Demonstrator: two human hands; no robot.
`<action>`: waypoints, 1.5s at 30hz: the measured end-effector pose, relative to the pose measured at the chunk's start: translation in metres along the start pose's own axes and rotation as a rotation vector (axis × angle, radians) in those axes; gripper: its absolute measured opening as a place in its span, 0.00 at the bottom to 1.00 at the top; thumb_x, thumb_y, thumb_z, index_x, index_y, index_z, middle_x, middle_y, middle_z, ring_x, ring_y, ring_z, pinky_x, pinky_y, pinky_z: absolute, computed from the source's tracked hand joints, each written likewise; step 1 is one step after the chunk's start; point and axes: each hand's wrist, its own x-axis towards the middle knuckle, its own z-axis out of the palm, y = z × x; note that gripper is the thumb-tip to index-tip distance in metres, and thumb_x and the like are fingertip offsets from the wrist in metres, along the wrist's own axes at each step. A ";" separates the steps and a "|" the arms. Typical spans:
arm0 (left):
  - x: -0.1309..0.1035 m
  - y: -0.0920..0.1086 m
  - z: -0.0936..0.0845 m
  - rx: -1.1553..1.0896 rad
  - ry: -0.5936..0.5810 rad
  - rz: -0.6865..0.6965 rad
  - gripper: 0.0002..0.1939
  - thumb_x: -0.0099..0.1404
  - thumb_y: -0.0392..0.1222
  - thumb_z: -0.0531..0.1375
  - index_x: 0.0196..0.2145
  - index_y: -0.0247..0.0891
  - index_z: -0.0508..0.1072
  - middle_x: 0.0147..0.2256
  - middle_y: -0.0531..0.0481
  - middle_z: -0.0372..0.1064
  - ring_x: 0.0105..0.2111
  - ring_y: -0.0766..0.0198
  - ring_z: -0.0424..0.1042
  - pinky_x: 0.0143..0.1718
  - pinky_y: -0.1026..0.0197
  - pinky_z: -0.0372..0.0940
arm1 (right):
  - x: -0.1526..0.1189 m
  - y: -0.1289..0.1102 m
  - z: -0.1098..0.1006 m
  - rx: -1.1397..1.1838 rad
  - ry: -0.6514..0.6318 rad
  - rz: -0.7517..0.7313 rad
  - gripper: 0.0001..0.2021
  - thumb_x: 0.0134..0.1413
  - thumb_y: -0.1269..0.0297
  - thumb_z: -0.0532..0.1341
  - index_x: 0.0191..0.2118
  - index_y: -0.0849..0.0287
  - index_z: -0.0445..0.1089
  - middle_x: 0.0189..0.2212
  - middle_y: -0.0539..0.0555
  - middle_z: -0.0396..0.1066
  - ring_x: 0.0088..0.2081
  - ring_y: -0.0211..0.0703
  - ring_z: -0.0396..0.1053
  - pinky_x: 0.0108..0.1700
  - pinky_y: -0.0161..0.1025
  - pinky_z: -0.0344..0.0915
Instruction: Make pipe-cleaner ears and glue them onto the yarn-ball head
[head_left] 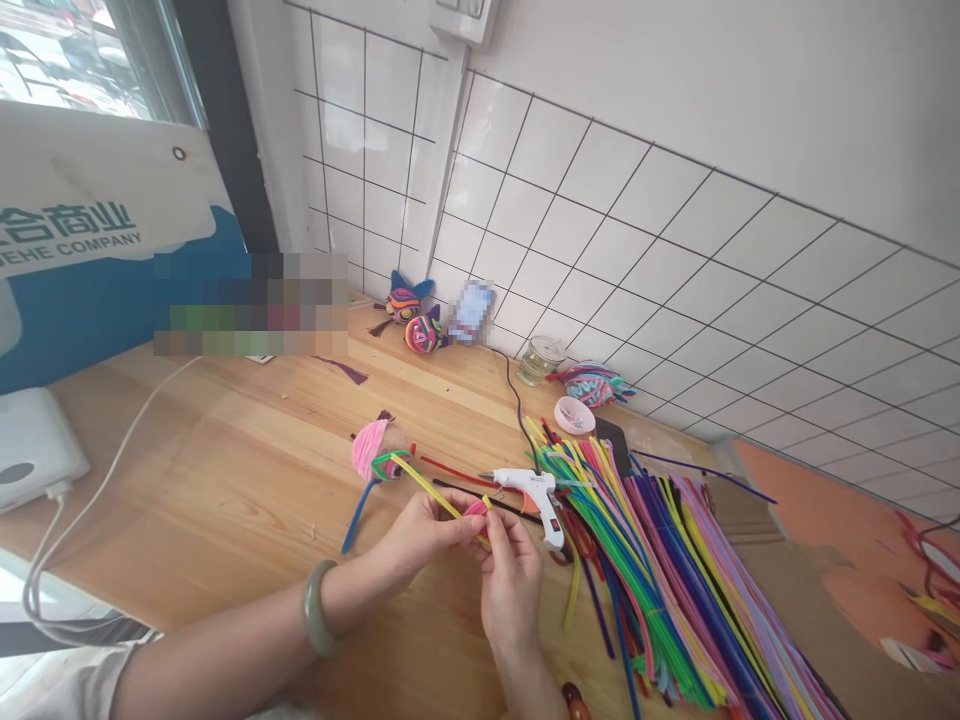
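Observation:
My left hand (429,530), below a green bangle (320,608), pinches a yellow pipe cleaner (424,484) together with a small pink piece (475,508). Fingers of my right hand (511,562) are closed on the short bent end of the same yellow pipe cleaner. Its long free part reaches up and left, across a ball (370,449) partly wrapped in pink, with a green-outlined shape on its side. A blue pipe cleaner (358,518) extends down from the ball. Just beyond my right hand lies a white glue gun (534,486).
Bundles of coloured pipe cleaners (660,570) cover the right side of the wooden table (247,480). Toward the tiled wall are finished striped figures (425,331), a glass jar (540,362) and a pink dish (574,415). A white cable (124,455) crosses the left side.

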 end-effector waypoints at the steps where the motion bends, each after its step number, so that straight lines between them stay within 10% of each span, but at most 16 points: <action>1: 0.000 0.000 0.000 -0.002 -0.005 0.001 0.11 0.50 0.42 0.65 0.31 0.32 0.74 0.24 0.51 0.69 0.22 0.70 0.63 0.27 0.66 0.61 | 0.000 0.000 0.000 -0.006 -0.001 -0.001 0.09 0.47 0.59 0.62 0.30 0.60 0.69 0.29 0.54 0.72 0.30 0.43 0.69 0.28 0.36 0.66; 29: 0.002 0.009 -0.006 0.109 0.054 -0.057 0.12 0.48 0.44 0.65 0.20 0.31 0.71 0.17 0.51 0.67 0.19 0.68 0.66 0.24 0.66 0.62 | 0.002 -0.002 -0.007 -0.193 -0.217 0.020 0.11 0.49 0.59 0.60 0.33 0.61 0.73 0.27 0.53 0.73 0.29 0.42 0.68 0.33 0.37 0.63; 45: 0.001 0.005 -0.013 0.455 -0.045 -0.023 0.07 0.51 0.39 0.58 0.21 0.32 0.70 0.18 0.51 0.67 0.19 0.68 0.65 0.20 0.69 0.57 | 0.003 -0.015 -0.008 -0.486 -0.135 -0.157 0.09 0.48 0.60 0.61 0.29 0.61 0.72 0.28 0.55 0.73 0.31 0.44 0.70 0.34 0.38 0.67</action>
